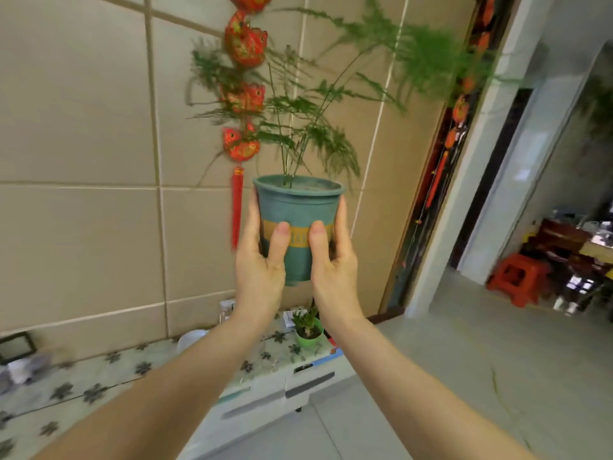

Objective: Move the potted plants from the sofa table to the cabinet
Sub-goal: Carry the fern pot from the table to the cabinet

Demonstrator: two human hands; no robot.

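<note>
I hold a teal pot (298, 207) with a yellow band and a tall feathery fern (318, 104) up in the air in front of the tiled wall. My left hand (262, 257) grips its left side and my right hand (331, 257) grips its right side, thumbs across the front. Below the pot, a small light-green pot with a short plant (308, 332) stands on the white cabinet (265, 400), near its right end. The cabinet top has a flower-patterned cover (99, 380).
A string of red fish ornaments (245, 94) hangs on the wall just left of the fern. A white bowl (190, 338) and a dark frame (16, 346) sit on the cabinet. At right, a doorway opens to a room with a red stool (519, 278).
</note>
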